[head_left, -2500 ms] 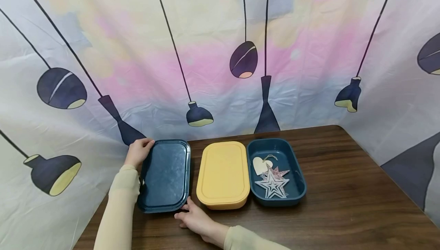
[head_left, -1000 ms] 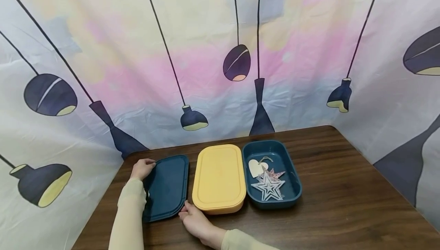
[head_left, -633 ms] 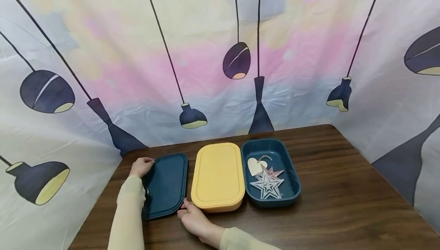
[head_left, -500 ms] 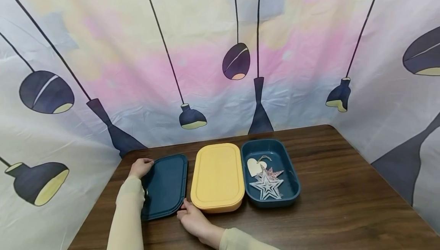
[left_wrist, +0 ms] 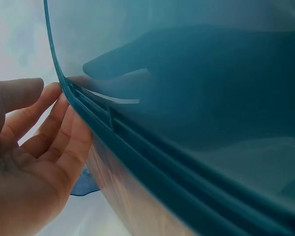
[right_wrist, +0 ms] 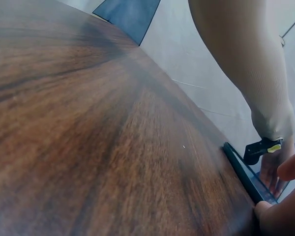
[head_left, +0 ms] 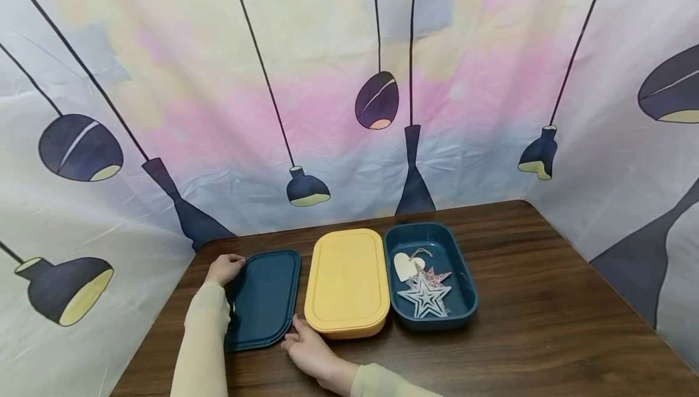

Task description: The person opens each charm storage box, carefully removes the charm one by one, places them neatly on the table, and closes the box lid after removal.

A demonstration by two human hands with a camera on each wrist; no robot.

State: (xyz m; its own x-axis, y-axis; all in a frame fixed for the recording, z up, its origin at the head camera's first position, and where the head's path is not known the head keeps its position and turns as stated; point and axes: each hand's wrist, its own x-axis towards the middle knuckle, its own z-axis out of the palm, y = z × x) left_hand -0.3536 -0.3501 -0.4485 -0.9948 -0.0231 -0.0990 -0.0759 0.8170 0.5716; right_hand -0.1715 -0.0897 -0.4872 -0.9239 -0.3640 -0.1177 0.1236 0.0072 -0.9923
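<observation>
At the left of the table lies a dark blue lid (head_left: 263, 300) with a grooved rim (left_wrist: 152, 169). My left hand (head_left: 225, 268) is at its far left edge; in the left wrist view the fingers (left_wrist: 54, 132) rest extended against the rim, the thumb apart from it. My right hand (head_left: 310, 348) is at the lid's near right corner, fingertips right at the edge. In the right wrist view its thumb (right_wrist: 292, 166) stands off the lid while another finger touches the corner.
Right of the lid stands a yellow lidded box (head_left: 347, 281). Beside that, an open blue box (head_left: 464, 300) holds a cream heart tag (head_left: 406, 266), a white star (head_left: 426, 295) and a pink glittery star (head_left: 437, 277). A lamp-print cloth (head_left: 349, 142) hangs behind the wooden table (head_left: 535, 300).
Since the earliest frame, both hands have lowered the blue lid to the table, and the head view has shifted slightly. Over the last second the hands and lid have hardly moved.
</observation>
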